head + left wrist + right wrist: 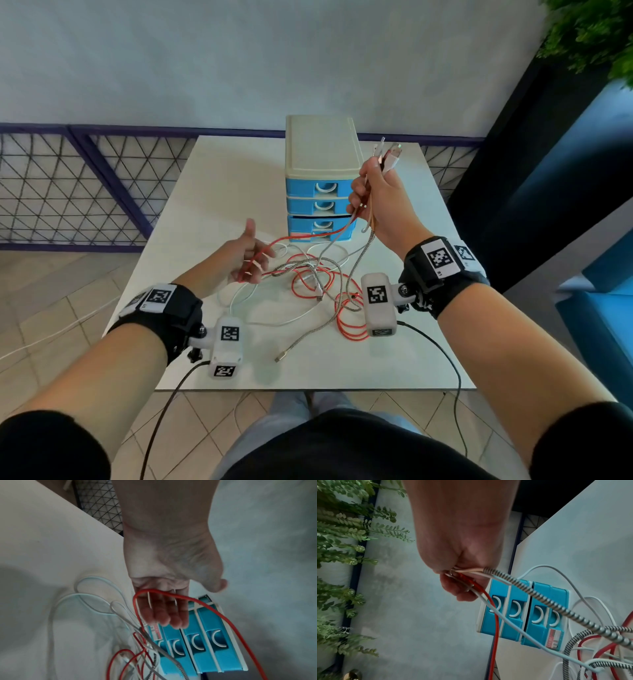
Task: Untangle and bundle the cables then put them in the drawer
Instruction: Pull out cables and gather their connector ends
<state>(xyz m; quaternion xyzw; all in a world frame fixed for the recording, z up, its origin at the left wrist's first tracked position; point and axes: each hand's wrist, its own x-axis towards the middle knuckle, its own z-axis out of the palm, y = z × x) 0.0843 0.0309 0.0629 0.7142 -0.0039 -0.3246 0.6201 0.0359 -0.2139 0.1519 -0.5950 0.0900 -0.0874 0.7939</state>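
A tangle of red (346,329), white (239,294) and grey braided (308,334) cables lies on the white table (212,192), in front of a cream drawer unit (322,154) with several blue drawers. My right hand (363,195) is raised in front of the unit and grips a bunch of cable ends, with the plugs (390,154) sticking up above the fist. From it the strands hang down to the pile. My left hand (251,260) is held palm up over the left of the tangle. Its fingers (164,614) are straight and a red cable loop (171,595) lies across them.
One lower drawer (537,622) of the unit (214,655) stands slightly out, with a dark gap beside it. A mesh railing (85,192) runs behind the table at the left. A blue seat (603,308) and a plant (596,31) are at the right. A white lead (51,339) trails on the floor.
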